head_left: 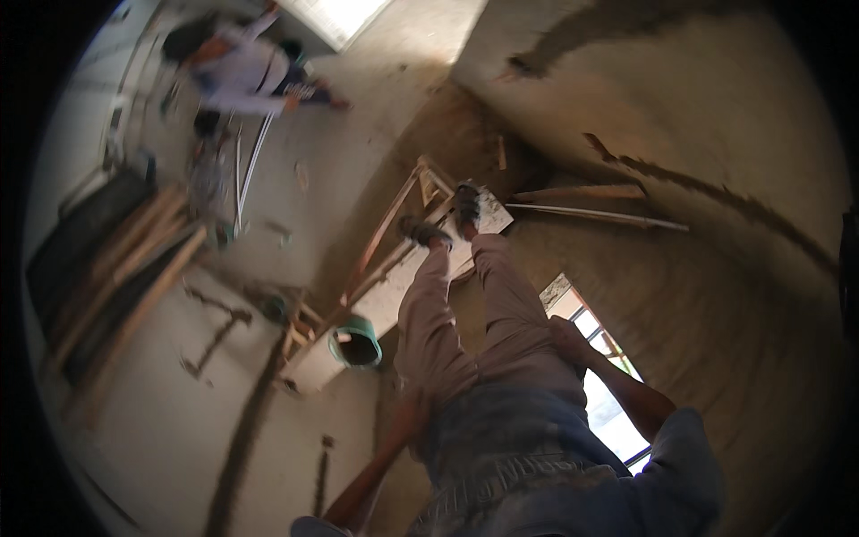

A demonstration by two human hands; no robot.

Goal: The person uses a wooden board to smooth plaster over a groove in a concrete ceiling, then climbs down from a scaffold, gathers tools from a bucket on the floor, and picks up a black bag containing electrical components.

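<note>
My left hand (413,409) hangs against my left hip; it is smeared and its fingers do not show clearly. At my right thigh rests my right hand (569,340), its fingers hidden from view; I see no object in it. My feet, in dark shoes (467,208), stand on a pale plank (380,300) raised on a wooden frame. Nearest to my left hand on that plank is a green bucket (358,344), with something pale inside it.
Wooden boards (134,268) lean on a dark object at left. Another person (242,67) is at far left, near long pale rods (250,170). A timber (582,192) and a pale pole (599,216) lie beyond my feet. A window (613,394) opens at right.
</note>
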